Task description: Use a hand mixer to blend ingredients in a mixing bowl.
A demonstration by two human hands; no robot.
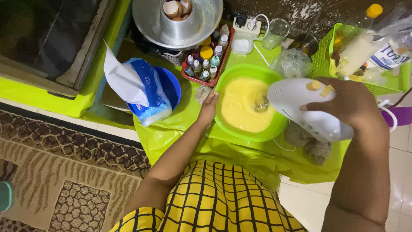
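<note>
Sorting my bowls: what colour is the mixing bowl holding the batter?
Bright green plastic bowl, clearest in the head view.

A single view, from a camera worn on the person's head, looks steeply down and forward over their yellow black-checked clothing [214, 197] at the bottom edge. It sits close, within arm's reach of the work: both forearms run up from the lower edge into the middle of the frame. The round green plastic bowl of yellow batter [246, 105] lies near centre on a lime-green plastic sheet [180, 129]. A patterned brown carpet [64, 172] fills the lower left, pale floor tiles [399, 137] the right.
</note>
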